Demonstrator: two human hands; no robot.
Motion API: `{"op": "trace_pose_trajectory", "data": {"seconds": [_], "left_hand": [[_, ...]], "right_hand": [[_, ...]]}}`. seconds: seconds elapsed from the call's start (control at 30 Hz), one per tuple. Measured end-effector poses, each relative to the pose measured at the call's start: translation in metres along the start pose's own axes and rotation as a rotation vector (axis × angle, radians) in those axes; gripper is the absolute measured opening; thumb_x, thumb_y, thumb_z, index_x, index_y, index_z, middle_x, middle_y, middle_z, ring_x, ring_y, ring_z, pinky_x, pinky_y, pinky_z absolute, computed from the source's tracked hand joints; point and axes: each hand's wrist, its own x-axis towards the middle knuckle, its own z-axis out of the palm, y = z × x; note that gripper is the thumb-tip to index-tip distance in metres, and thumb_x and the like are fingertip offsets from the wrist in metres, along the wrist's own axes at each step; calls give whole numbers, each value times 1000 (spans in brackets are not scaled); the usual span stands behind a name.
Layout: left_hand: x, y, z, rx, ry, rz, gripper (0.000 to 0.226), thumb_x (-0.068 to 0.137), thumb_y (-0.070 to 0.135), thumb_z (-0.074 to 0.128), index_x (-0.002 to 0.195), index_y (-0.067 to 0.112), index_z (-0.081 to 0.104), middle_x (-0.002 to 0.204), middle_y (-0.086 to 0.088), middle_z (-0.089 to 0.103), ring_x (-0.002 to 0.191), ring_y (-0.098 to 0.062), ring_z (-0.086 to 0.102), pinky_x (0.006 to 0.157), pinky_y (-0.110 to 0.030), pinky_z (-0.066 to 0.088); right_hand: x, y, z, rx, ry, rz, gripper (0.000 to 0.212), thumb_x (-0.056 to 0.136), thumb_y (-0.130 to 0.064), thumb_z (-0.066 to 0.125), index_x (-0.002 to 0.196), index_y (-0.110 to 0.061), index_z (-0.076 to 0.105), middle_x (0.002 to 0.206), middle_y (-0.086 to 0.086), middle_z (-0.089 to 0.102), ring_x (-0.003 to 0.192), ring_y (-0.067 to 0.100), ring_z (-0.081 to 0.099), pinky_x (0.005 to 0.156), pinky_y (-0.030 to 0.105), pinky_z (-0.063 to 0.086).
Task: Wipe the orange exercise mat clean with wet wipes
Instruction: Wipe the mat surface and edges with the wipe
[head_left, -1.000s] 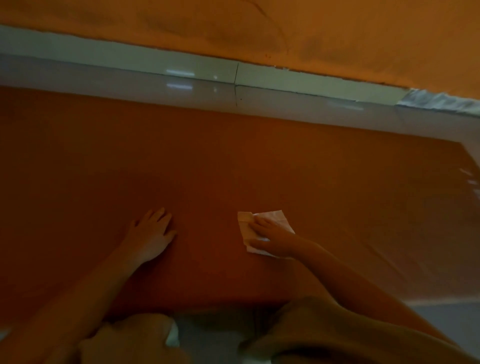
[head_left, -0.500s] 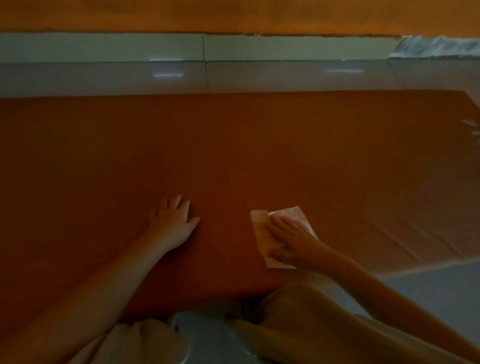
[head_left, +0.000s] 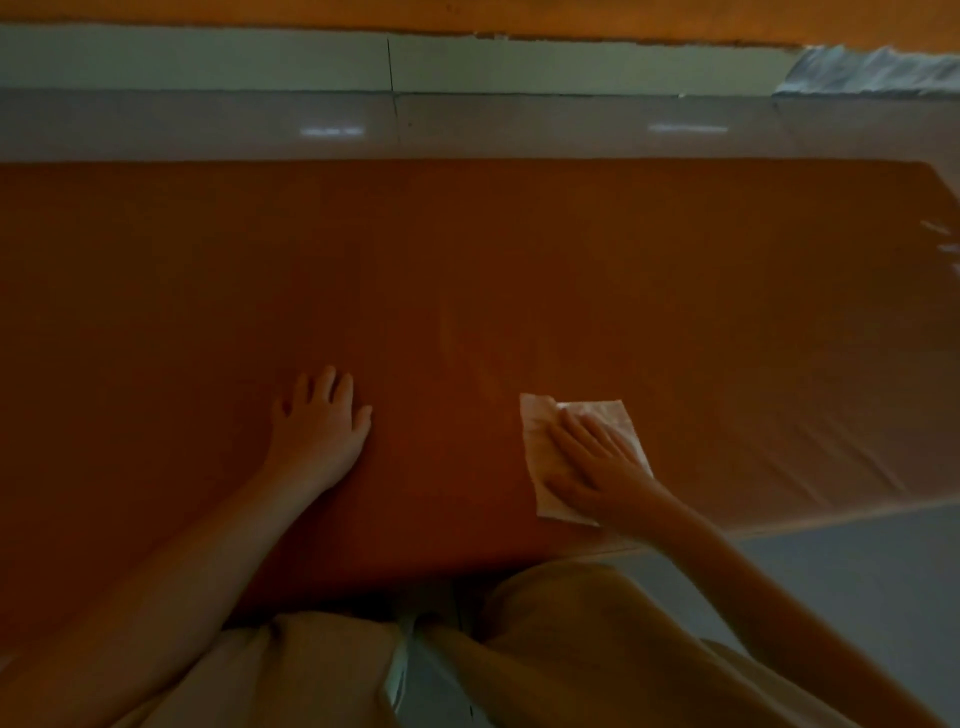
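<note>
The orange exercise mat (head_left: 467, 270) lies flat on the floor and fills most of the view. A white wet wipe (head_left: 540, 431) is spread on the mat near its front edge, right of centre. My right hand (head_left: 597, 467) presses flat on the wipe with straight fingers and covers its lower right part. My left hand (head_left: 319, 426) rests palm down on the bare mat to the left, fingers spread, about a forearm's length from the wipe.
Grey floor tiles (head_left: 571, 124) run along the mat's far edge below a pale skirting and an orange wall. A crumpled silvery sheet (head_left: 872, 73) lies at the far right. My knees in beige cloth (head_left: 597, 639) sit at the mat's near edge. Bare floor (head_left: 857, 561) lies front right.
The view has tilted and swung so the mat's far edge now runs level. Both hands stay flat on the mat; the right hand with the wipe has slid slightly right.
</note>
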Motion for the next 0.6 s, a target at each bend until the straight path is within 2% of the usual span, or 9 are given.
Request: {"op": "trace_pose_trajectory", "data": {"seconds": [0.07, 0.13, 0.17, 0.27, 0.37, 0.43, 0.5, 0.57, 0.6], "left_hand": [[0, 0, 0, 6, 5, 6, 61, 102, 48, 17, 154, 18, 9, 162, -4, 0, 148, -29, 0, 118, -52, 9], [-1, 0, -1, 10, 16, 12, 61, 102, 48, 18, 154, 17, 10, 162, -4, 0, 148, -29, 0, 118, -52, 9], [-2, 0, -1, 12, 15, 19, 61, 102, 47, 19, 154, 17, 10, 162, -3, 0, 148, -28, -1, 119, -52, 8], [-2, 0, -4, 16, 25, 93, 59, 103, 43, 19, 155, 17, 7, 162, 0, -4, 149, -22, -5, 120, -47, 5], [1, -2, -5, 26, 28, 170, 56, 104, 41, 20, 155, 19, 9, 162, 2, -1, 149, -20, -3, 120, -44, 5], [5, -5, -7, 25, 20, 187, 57, 103, 42, 22, 154, 20, 13, 162, 2, 2, 149, -19, -2, 120, -43, 5], [10, -7, -9, 30, 41, 195, 59, 102, 46, 23, 154, 20, 14, 162, 3, 3, 149, -17, -4, 120, -42, 3], [17, -7, -11, 29, 30, 186, 62, 101, 49, 23, 155, 20, 9, 162, 4, -3, 148, -16, -7, 119, -42, 1], [20, -6, -11, 28, 6, 176, 63, 101, 49, 22, 155, 21, 6, 162, 4, -5, 148, -16, -9, 119, -42, 0]], "right_hand": [[16, -7, -3, -8, 41, 78, 99, 66, -86, -16, 147, -30, -16, 155, -6, -22, 146, 20, -15, 115, 38, -11], [28, -23, -7, -31, 54, 60, 76, 88, -71, 5, 151, -30, -10, 158, -5, -17, 146, 19, -16, 115, 38, -12], [33, -33, -8, -48, 57, 9, 76, 89, -70, 6, 151, -30, -9, 159, -5, -16, 146, 19, -17, 115, 38, -12], [32, -51, -6, -99, 31, -157, 89, 72, -82, -6, 146, -33, -15, 151, -10, -26, 139, 12, -27, 110, 34, -18], [24, -39, -10, -132, -42, -199, 92, 58, -82, -19, 137, -35, -21, 144, -10, -30, 133, 10, -31, 109, 32, -20], [28, -17, -14, -130, -54, -137, 107, 47, -87, -30, 138, -31, -22, 145, -8, -29, 139, 13, -24, 113, 36, -13], [43, 5, -16, -135, -7, 0, 116, 44, -86, -36, 143, -27, -21, 151, -5, -24, 146, 20, -14, 117, 41, -5], [63, 15, -20, -100, 52, 136, 116, 51, -84, -33, 149, -25, -16, 158, 2, -18, 147, 23, -12, 117, 42, -5], [72, 11, -22, -77, 68, 172, 107, 62, -83, -26, 151, -25, -14, 159, 4, -17, 146, 24, -13, 116, 43, -7]]}}
